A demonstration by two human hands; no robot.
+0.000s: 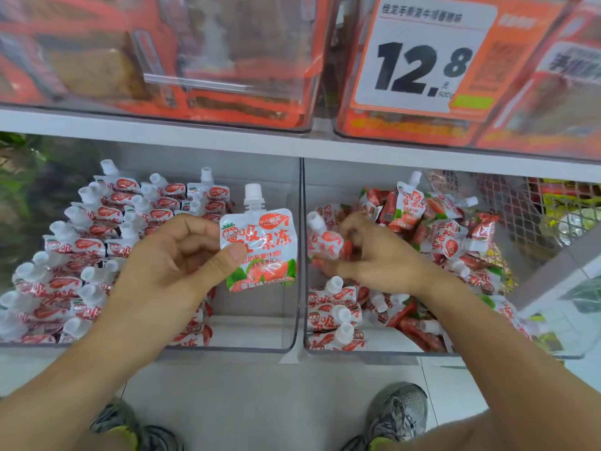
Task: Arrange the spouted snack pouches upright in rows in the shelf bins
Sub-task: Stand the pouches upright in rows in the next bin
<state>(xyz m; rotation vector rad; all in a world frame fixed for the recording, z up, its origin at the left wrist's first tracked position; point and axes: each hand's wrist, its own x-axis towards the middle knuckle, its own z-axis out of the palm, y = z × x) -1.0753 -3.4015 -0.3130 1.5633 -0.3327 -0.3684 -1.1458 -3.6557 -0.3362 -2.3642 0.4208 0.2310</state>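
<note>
My left hand [175,255] pinches a white strawberry pouch [260,245] by its left edge and holds it upright, white spout up, over the bare right side of the left clear bin [253,333]. Rows of upright pouches [97,249] fill that bin's left and middle. My right hand [374,255] reaches into the right clear bin [383,345], its fingers curled round another pouch [325,242] that lies tilted on a loose heap of pouches [439,236]. A short row of upright pouches [335,317] stands at that bin's front left.
A clear divider wall [300,255] separates the two bins. Above, a white shelf edge [292,141] carries clear bins of orange snack packs and a price card [419,56] reading 12.8. A wire mesh basket [536,209] stands to the right. My shoes are on the tiled floor [260,402] below.
</note>
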